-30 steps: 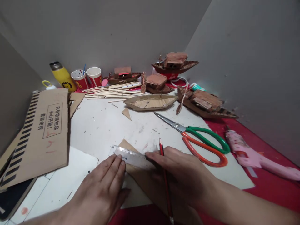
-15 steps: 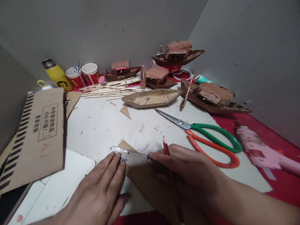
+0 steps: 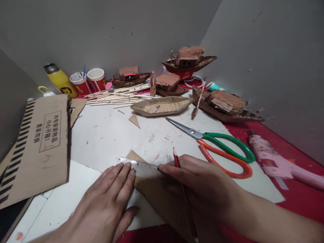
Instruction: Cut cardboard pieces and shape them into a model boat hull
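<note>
A clear plastic ruler (image 3: pixel 144 165) lies across a piece of brown cardboard (image 3: pixel 149 189). My left hand (image 3: pixel 111 192) rests flat, its stretched fingertips on the ruler's left end and the thumb apart. At the ruler's right end is my right hand (image 3: pixel 199 179), thumb and fingertips touching it. A red and black pencil (image 3: pixel 184 195) is tucked between the fingers of that hand, slanting down toward me. Past the right hand lie scissors (image 3: pixel 199 135) with one green and one orange handle. My right hand hides part of the cardboard.
An unpainted cardboard boat (image 3: pixel 162 106) sits ahead, with several brown model boats (image 3: pixel 225 104) behind and beside it. Thin wooden sticks (image 3: pixel 113 98), paper cups (image 3: pixel 96 79) and a yellow bottle (image 3: pixel 59 81) stand or lie at the back. A printed cardboard sheet (image 3: pixel 50 168) is left; a pink glue gun (image 3: pixel 273 158), right.
The view has shifted slightly, so things at the right appear a little further left. Both hands stay at the ruler, and the pencil is still in my right hand.
</note>
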